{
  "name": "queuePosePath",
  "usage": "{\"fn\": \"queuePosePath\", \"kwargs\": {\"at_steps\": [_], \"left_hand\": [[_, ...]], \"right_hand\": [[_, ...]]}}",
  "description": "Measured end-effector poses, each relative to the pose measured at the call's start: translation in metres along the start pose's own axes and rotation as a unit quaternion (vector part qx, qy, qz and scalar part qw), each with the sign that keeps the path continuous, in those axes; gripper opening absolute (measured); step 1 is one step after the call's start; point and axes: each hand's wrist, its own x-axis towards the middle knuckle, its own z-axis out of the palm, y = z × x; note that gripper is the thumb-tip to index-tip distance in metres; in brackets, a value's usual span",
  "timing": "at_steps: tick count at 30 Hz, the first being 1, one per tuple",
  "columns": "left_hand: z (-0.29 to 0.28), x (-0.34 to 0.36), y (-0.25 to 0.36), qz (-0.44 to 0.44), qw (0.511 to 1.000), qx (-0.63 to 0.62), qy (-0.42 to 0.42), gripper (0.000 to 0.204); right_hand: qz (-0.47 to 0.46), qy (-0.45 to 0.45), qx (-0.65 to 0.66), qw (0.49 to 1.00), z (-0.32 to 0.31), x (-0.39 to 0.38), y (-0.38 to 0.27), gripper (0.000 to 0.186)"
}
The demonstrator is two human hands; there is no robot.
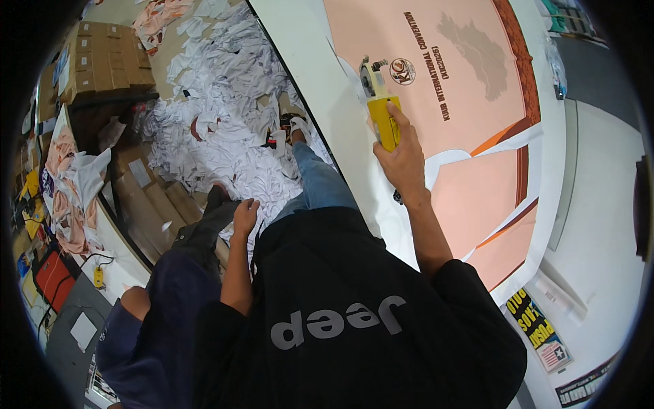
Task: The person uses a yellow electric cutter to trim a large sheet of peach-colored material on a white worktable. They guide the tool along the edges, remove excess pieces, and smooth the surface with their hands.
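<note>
My right hand (pixel 403 160) is wrapped round the yellow handle of an electric rotary fabric cutter (pixel 386 123). Its round blade end points away from me, at the left edge of a printed peach fabric panel (pixel 368 31) on the white table. The panel bears a round emblem, dark lettering and a grey-brown silhouette, with a rust-coloured band on its right side. Closer to me lie more peach pieces (pixel 477 198) with white margins. My left hand (pixel 246 215) hangs away from the table at my left side, fingers curled in, nothing visible in them.
White fabric scraps (pixel 218 129) cover the floor left of the table (pixel 313 75). Cardboard boxes (pixel 102 61) are stacked at the far left. Beside me on the left is another person in navy (pixel 157 334). Peach and white offcuts (pixel 71 191) lie on a side table.
</note>
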Motion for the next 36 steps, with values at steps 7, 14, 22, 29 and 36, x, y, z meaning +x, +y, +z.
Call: {"fn": "queuePosePath", "kwargs": {"at_steps": [7, 14, 22, 29, 36], "left_hand": [[0.01, 0.009, -0.047, -0.062, 0.996, -0.064, 0.004, 0.058], [0.029, 0.026, -0.038, -0.037, 0.995, -0.097, -0.014, 0.057], [0.002, 0.046, 0.003, -0.032, 0.991, -0.132, -0.004, 0.057], [-0.029, 0.058, 0.014, -0.056, 0.994, -0.096, -0.016, 0.052], [-0.035, 0.082, 0.026, -0.055, 0.993, -0.102, -0.031, 0.054]], "right_hand": [[-0.017, -0.016, 0.009, 1.0, -0.002, 0.043, -0.003, 0.079], [-0.03, -0.052, 0.006, 0.998, -0.003, 0.075, -0.017, 0.081], [-0.009, -0.06, 0.012, 0.998, 0.006, 0.079, -0.031, 0.082], [0.04, -0.016, 0.017, 0.999, 0.023, 0.034, -0.041, 0.082], [0.06, 0.002, 0.002, 0.998, 0.037, 0.057, -0.061, 0.082]]}}
